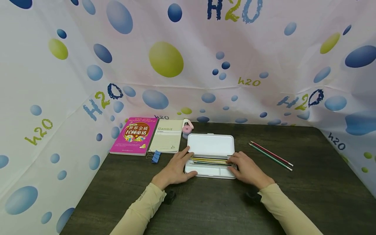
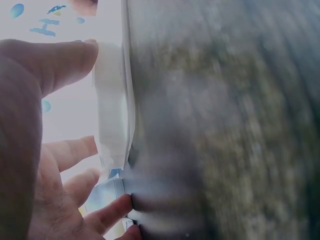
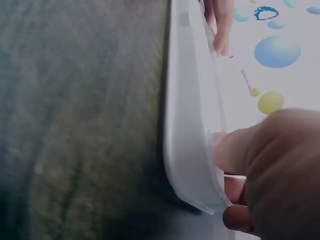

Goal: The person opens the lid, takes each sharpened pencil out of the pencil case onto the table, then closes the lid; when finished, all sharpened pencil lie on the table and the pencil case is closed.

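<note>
A white pencil case (image 1: 210, 145) lies open on the table, its lid laid back on the far side. Several pencils (image 1: 210, 161) lie lengthwise in its tray. My left hand (image 1: 176, 166) rests at the case's left end, fingers spread, thumb at the near rim; in the left wrist view its fingers (image 2: 75, 150) look fairly straight. At the right end, my right hand (image 1: 248, 169) has its fingers bent over the tray beside the pencil ends. The right wrist view has the thumb (image 3: 232, 152) on the rim and bent fingers at the corner; any pinch on the pencils is hidden.
Right of the case lie a red pencil (image 1: 271, 153) and a green pencil (image 1: 270, 156). Leftward are a pink book (image 1: 135, 135), a lined notebook (image 1: 165, 137) and a blue binder clip (image 1: 156, 156). A pink and white roll-shaped item (image 1: 187, 129) stands behind the case.
</note>
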`<state>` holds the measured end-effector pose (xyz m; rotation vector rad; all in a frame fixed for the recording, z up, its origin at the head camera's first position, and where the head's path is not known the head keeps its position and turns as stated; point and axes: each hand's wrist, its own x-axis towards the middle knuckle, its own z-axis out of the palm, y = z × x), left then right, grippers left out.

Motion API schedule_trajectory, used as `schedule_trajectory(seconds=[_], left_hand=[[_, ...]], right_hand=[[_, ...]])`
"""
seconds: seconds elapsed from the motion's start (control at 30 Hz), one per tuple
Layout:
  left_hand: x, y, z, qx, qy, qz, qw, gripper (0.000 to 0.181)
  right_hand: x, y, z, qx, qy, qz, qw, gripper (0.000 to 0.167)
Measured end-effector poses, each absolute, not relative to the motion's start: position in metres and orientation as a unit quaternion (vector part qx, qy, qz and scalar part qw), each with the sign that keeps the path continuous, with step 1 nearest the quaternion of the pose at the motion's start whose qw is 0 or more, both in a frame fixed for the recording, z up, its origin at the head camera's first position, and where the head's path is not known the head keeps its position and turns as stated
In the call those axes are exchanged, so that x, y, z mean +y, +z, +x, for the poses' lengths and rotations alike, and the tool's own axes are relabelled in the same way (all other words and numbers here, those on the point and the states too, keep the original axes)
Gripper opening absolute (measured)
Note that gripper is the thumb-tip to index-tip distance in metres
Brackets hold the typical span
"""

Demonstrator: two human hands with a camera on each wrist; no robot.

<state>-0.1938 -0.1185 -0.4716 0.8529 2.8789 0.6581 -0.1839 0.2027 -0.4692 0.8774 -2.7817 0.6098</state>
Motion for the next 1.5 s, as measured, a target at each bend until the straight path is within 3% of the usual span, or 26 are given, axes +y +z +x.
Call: schedule_trajectory(seconds=[0.2, 0.37, 0.87, 1.2, 1.5], left_hand=[[-0.118, -0.472, -0.194, 0.935, 0.215, 0.280, 0.034, 0.080], [-0.118, -0.471, -0.194, 0.936, 0.213, 0.279, 0.037, 0.080], [-0.119, -0.470, -0.193, 0.933, 0.219, 0.282, 0.036, 0.080], [-0.118, -0.471, -0.194, 0.933, 0.217, 0.284, 0.034, 0.080], [-0.119, -0.471, -0.194, 0.933, 0.219, 0.282, 0.035, 0.080]], right_hand=[[0.206, -0.465, -0.189, -0.932, 0.223, 0.284, 0.026, 0.019], [0.207, -0.465, -0.189, -0.931, 0.229, 0.283, 0.019, 0.014], [0.210, -0.466, -0.190, -0.919, 0.293, 0.262, 0.038, 0.014], [0.212, -0.467, -0.188, -0.919, 0.293, 0.245, 0.096, 0.013], [0.219, -0.467, -0.185, -0.914, 0.318, 0.230, 0.099, 0.012]])
